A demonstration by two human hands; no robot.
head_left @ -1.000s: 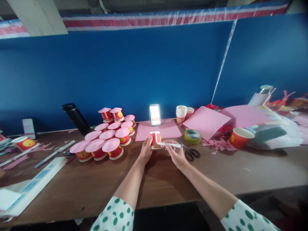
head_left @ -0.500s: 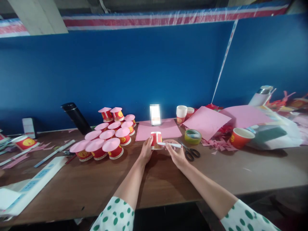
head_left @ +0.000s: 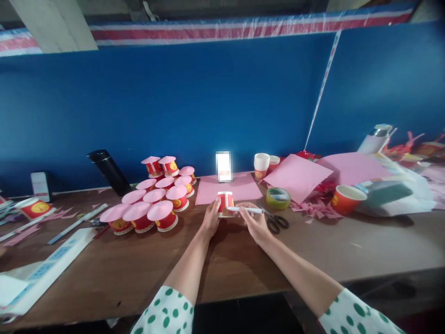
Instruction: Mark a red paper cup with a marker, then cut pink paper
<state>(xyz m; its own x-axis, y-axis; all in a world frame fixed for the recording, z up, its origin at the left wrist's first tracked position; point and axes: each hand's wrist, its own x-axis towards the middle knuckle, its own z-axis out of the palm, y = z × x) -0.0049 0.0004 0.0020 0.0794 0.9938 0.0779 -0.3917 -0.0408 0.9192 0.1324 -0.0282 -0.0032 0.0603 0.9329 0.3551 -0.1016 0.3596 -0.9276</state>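
Note:
A red and white paper cup (head_left: 225,200), upside down, stands in front of the pink sheet. Its left side is gripped by my left hand (head_left: 211,220). Between the fingers of my right hand (head_left: 255,223) is a white pen (head_left: 252,210), its tip at the lower right of the cup. Whether the tip touches the cup I cannot tell. Black-handled scissors (head_left: 278,223) and a roll of tape (head_left: 278,198) lie just right of my right hand. To the left stand several red cups with pink cone tops (head_left: 160,211).
Pink paper (head_left: 229,185) lies at the back, with a blurred-out bright object (head_left: 223,167) above it. Stacked cups (head_left: 261,166), pink scraps (head_left: 316,209) and a tipped cup (head_left: 347,200) are at right. A black flask (head_left: 109,171) and a power strip (head_left: 52,266) are at left.
The view has shifted very slightly. Both hands keep their hold, and the pen tip has moved a little to the left along the cup.

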